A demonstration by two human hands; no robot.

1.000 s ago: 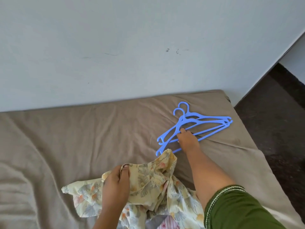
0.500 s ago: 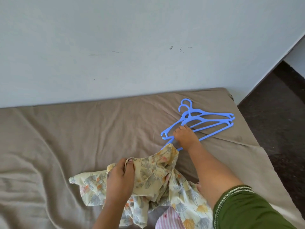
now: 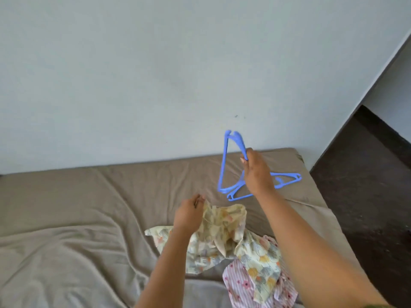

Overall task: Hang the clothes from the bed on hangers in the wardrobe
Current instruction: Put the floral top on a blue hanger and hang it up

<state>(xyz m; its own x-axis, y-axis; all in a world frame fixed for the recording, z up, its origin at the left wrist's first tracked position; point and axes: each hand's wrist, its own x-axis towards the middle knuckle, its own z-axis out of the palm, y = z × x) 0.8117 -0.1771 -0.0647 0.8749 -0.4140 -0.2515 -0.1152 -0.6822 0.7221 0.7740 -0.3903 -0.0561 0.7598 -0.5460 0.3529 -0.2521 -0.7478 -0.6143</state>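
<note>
R hand [image 3: 258,172] gripping blue hanger [image 3: 224,165] lifted above bed [image 3: 66,207], L hand [image 3: 189,214] pinching floral shirt [image 3: 224,232] just below

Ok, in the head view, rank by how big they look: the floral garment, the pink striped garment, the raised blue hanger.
1. floral garment, in the left hand.
2. and 3. pink striped garment, partly covered and cut off, and blue hanger, held in the right hand: too close to rank.

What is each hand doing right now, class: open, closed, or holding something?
Left hand: closed, fingers pinching the floral garment.
Right hand: closed, gripping a blue hanger lifted off the bed.
</note>
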